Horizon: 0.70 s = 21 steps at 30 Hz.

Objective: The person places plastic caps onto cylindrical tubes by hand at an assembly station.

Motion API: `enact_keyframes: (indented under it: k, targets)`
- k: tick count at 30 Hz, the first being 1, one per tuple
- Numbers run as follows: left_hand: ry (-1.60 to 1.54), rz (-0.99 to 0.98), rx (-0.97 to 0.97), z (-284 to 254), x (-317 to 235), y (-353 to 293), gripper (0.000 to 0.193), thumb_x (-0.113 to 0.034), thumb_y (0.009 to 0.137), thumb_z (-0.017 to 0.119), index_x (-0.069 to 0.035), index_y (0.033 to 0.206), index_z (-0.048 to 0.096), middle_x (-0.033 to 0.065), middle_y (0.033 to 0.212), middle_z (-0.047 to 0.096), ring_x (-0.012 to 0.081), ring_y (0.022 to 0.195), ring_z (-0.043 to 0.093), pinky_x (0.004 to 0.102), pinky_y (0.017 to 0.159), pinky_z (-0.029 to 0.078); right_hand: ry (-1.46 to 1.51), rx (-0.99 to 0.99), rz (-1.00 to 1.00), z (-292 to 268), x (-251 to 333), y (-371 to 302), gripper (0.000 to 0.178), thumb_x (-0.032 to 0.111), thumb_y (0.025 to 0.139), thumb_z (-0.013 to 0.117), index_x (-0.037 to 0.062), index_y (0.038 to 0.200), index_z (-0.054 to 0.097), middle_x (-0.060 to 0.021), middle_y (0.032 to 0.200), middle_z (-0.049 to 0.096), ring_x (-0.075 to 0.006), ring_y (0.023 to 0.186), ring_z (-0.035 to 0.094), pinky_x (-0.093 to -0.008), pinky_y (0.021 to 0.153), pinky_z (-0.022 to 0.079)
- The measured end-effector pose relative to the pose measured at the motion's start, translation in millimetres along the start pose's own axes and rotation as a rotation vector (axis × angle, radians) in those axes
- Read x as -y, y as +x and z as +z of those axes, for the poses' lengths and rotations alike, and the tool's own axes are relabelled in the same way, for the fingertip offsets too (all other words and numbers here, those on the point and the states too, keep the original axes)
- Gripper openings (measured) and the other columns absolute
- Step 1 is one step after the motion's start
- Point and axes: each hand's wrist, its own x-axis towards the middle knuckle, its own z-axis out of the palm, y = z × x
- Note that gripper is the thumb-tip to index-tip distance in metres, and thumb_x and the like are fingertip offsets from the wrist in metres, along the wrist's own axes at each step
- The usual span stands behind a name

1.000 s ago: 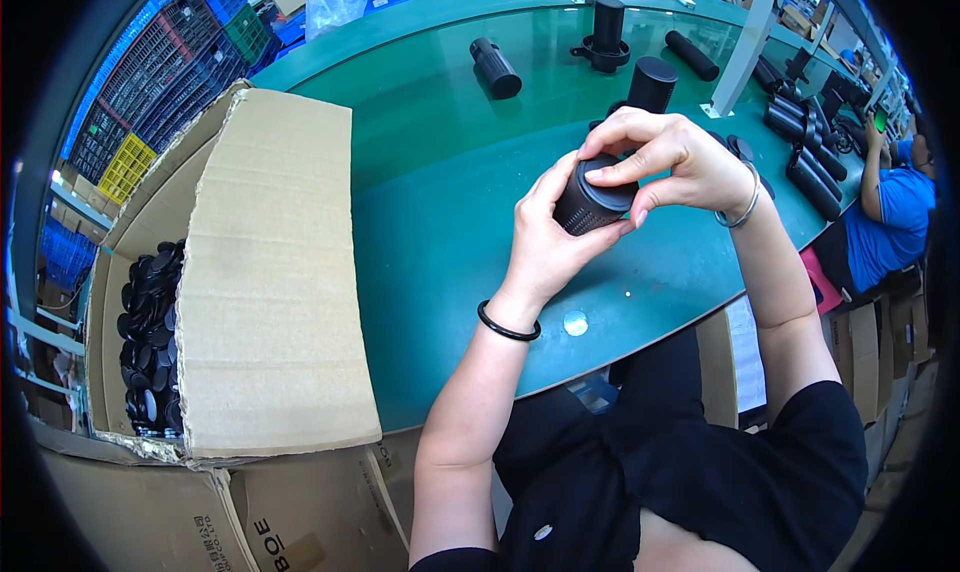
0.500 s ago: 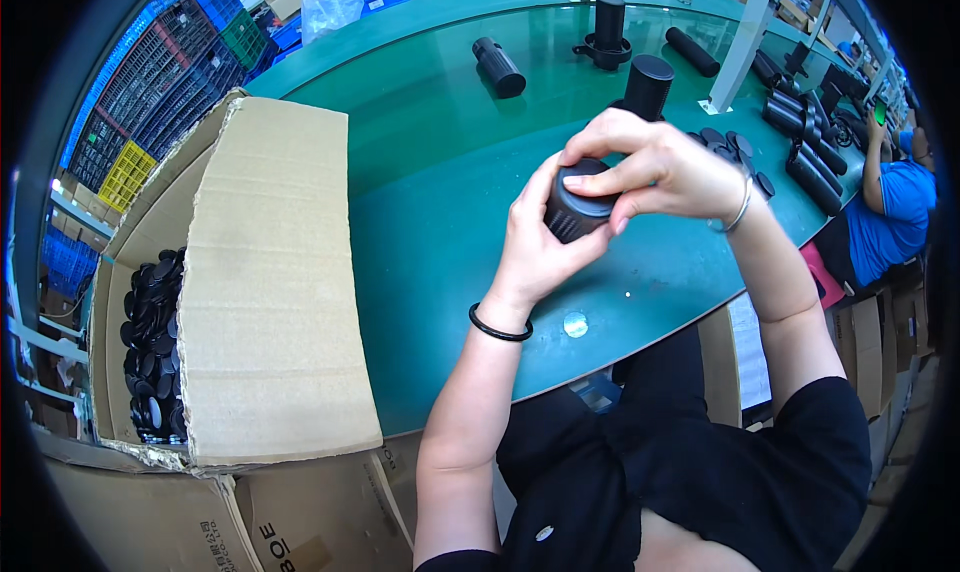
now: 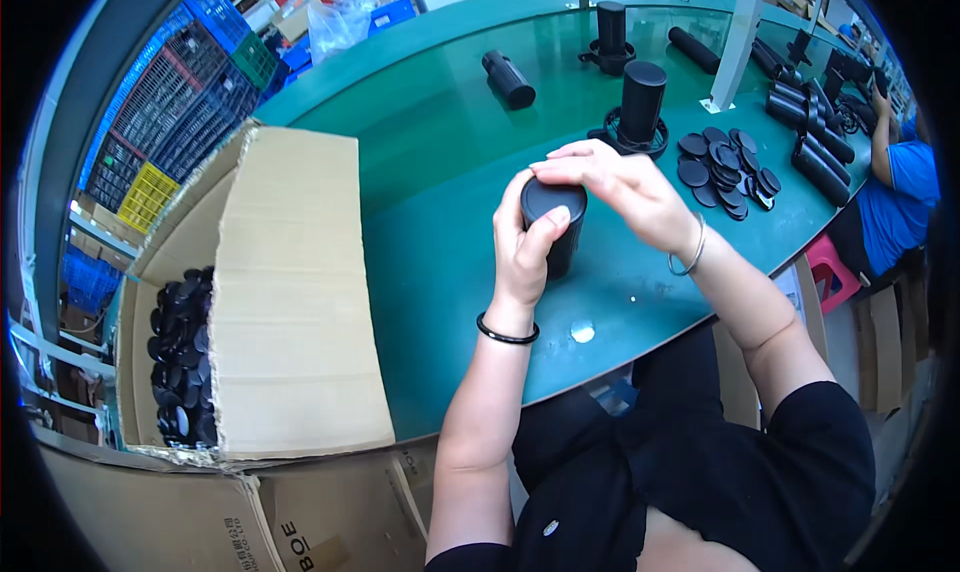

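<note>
A black cylinder (image 3: 567,249) stands upright in front of me, its lower end at or just above the green tabletop. My left hand (image 3: 518,255) wraps round its left side, with the thumb laid on the round flat top (image 3: 541,199). My right hand (image 3: 637,194) reaches over from the right, fingers stretched out along the far rim of the top, near the left fingertips. Whether the right hand grips anything is not visible; its fingers look straight. Beyond them, another black cylinder (image 3: 641,104) stands in a round black base (image 3: 655,144). Loose black discs (image 3: 722,162) lie in a pile right of it.
At left, an open cardboard box (image 3: 300,302) holds many black discs (image 3: 182,357). Farther back are a lying cylinder (image 3: 508,80), a cylinder on a base (image 3: 611,34) and a white post (image 3: 735,52). Several black tubes (image 3: 820,170) lie at right, near a person in blue (image 3: 905,197).
Both hands and the cylinder have moved left and slightly down, and the cylinder now stands more upright. My right hand has loosened from its curled hold, its fingers straightening. The view has shifted slightly.
</note>
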Motion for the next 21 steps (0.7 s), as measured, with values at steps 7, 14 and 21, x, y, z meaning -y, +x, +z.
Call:
enact_keyframes:
  k: [7, 14, 21]
  targets:
    - [0.045, -0.075, -0.008, 6.7, -3.1, -5.5, 0.054, -0.030, 0.077, 0.056, 0.004, 0.117, 0.051, 0.0101, 0.105, 0.059, 0.0166, 0.096, 0.056, 0.0271, 0.084, 0.044, 0.585, 0.044, 0.341, 17.7, 2.7, 9.3, 0.033, 0.018, 0.092, 0.056, 0.0030, 0.122, 0.059, -0.0100, 0.117, 0.060, -0.0175, 0.109, 0.053, -0.0310, 0.097, 0.040]
    - [-0.038, -0.059, -0.048, 10.0, -4.3, -4.3, 0.045, -0.031, 0.086, 0.049, 0.002, 0.116, 0.053, 0.0073, 0.104, 0.059, 0.0146, 0.096, 0.056, 0.0276, 0.086, 0.043, 1.033, -0.016, 0.652, 4.3, -8.7, 4.1, 0.036, 0.018, 0.091, 0.058, 0.0010, 0.122, 0.058, -0.0074, 0.118, 0.058, -0.0150, 0.112, 0.050, -0.0283, 0.098, 0.038]
    - [-0.143, -0.171, -0.022, -3.0, -0.9, 3.1, 0.038, -0.029, 0.090, 0.045, -0.002, 0.116, 0.052, 0.0063, 0.109, 0.057, 0.0154, 0.101, 0.054, 0.0289, 0.090, 0.040, 0.967, -0.114, 0.476, 14.5, -8.1, 2.1, 0.038, 0.020, 0.083, 0.068, 0.0020, 0.116, 0.061, -0.0066, 0.106, 0.063, -0.0190, 0.104, 0.055, -0.0289, 0.093, 0.041]
